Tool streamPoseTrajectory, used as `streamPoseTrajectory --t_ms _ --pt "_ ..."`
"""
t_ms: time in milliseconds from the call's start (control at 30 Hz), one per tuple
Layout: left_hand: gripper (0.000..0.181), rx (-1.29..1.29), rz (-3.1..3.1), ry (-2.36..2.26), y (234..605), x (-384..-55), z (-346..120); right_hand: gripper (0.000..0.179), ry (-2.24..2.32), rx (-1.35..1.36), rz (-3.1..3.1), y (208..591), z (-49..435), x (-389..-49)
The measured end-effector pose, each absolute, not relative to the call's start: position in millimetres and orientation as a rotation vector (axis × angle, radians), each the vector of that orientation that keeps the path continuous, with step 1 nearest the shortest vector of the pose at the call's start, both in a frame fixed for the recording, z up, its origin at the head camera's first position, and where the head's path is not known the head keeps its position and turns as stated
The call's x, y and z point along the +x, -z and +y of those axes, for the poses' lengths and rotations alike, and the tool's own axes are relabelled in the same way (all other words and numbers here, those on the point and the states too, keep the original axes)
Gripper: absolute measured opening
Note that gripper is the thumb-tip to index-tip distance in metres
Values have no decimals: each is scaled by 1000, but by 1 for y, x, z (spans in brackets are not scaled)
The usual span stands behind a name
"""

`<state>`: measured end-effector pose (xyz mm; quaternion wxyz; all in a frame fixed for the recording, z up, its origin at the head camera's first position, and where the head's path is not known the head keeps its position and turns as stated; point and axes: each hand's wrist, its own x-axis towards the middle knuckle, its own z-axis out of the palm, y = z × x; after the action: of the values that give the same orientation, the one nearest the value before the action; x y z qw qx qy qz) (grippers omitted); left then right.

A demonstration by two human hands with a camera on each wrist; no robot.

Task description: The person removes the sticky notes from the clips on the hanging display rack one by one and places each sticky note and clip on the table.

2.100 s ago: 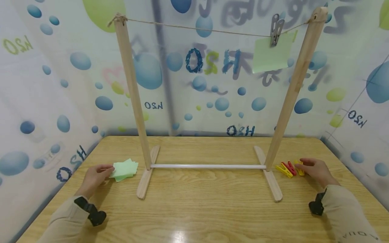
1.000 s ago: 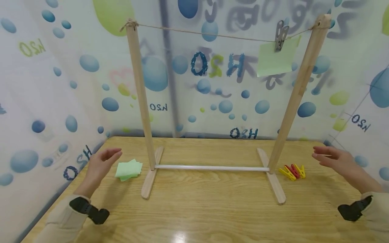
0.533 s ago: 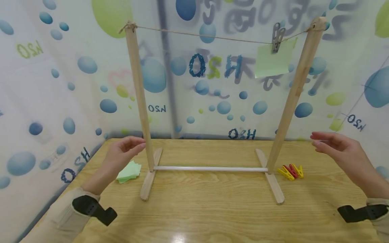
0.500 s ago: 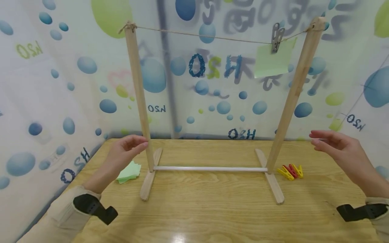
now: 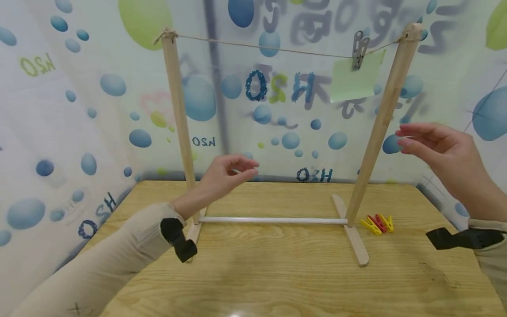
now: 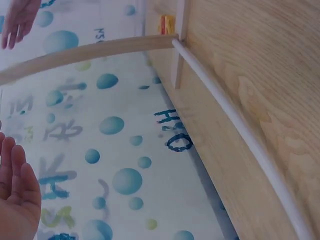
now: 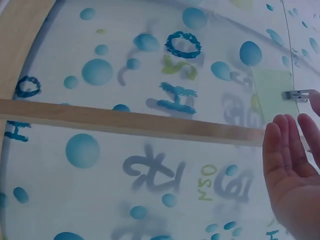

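My left hand [image 5: 225, 178] hovers above the white crossbar [image 5: 273, 220] of a wooden frame, its forearm crossing the left post [image 5: 176, 101]. Its fingers are loosely bent, with nothing between them. Right of the right post [image 5: 382, 127], my right hand [image 5: 449, 154] is raised, thumb and fingers apart and holding nothing. A twine line [image 5: 257, 46] runs between the post tops. Near its right end a metal clip [image 5: 359, 50] holds a pale green paper sheet [image 5: 348, 86]; both also show past the fingers in the right wrist view.
Yellow and red clothespins [image 5: 378, 224] lie on the wooden table [image 5: 277, 273] beside the right foot [image 5: 356, 246] of the frame. My left arm hides where the loose green papers were seen. A printed curtain [image 5: 99, 154] stands behind and at both sides.
My left hand has left the green papers, risen and moved right past the left post. My right hand has let go of a yellow clothespin and risen beside the right post.
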<state>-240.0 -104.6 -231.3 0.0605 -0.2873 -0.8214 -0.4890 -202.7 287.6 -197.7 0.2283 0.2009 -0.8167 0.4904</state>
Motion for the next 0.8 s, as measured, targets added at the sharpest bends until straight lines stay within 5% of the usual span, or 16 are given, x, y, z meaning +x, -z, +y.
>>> streamPoseTrajectory --t_ms 200,800 --pt "20 -1000 -2490 1337 206 -249 -63 33 -1338 633 -2187 161 262 -211" --pt "35 -783 -2428 1317 155 -288 20 33 -1389 678 -2103 83 223 -240"
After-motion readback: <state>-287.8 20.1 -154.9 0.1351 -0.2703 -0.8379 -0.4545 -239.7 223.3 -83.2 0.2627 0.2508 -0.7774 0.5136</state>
